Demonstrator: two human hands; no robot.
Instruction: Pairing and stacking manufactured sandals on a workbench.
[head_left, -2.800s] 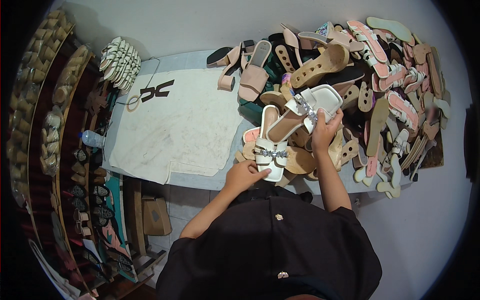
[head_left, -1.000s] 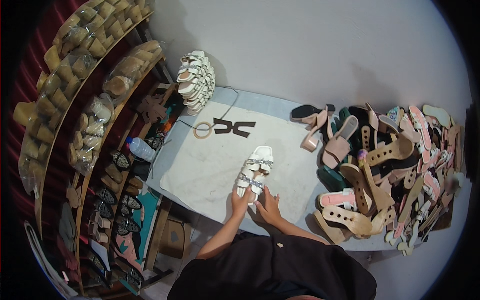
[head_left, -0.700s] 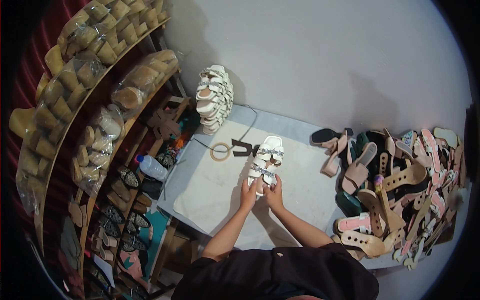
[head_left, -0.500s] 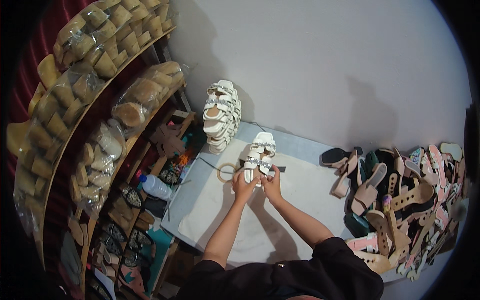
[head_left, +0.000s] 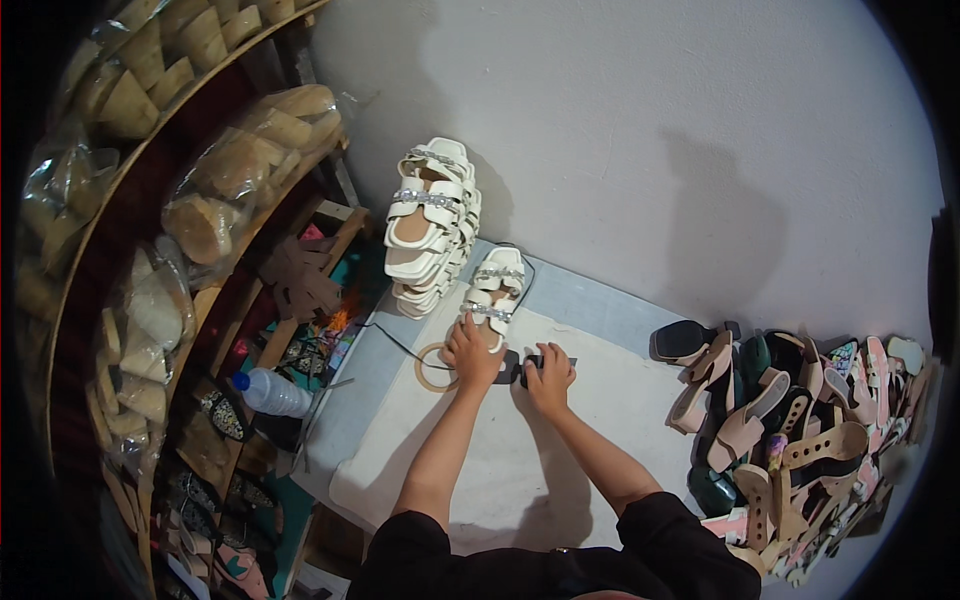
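Note:
White strappy sandals (head_left: 497, 275) with sparkling silver trim lie on the worktable, toes pointing away from me; they look like an overlapping pair. Over their near end rests my left hand (head_left: 472, 355), its fingers curled around the heel part. My right hand (head_left: 549, 380) is just to the right, its fingers closed round a small black block-like object (head_left: 530, 370), mostly covered by the hand. A flat dark strip (head_left: 509, 366) lies between the two hands. A tan ring (head_left: 432, 374), like a roll of tape, sits left of my left hand.
A tall stack of similar white sandals (head_left: 425, 235) stands at the table's back left. Many loose sandals and soles (head_left: 775, 420) are heaped on the right. On the left are shelves with bagged shoe lasts (head_left: 235, 165) and a water bottle (head_left: 275, 393). A thin dark cable (head_left: 395, 341) crosses the table's left edge.
The sandals, held up in both hands before, are now down on the table, farther left. My right hand has let go of them and moved to the black object. The view has shifted slightly.

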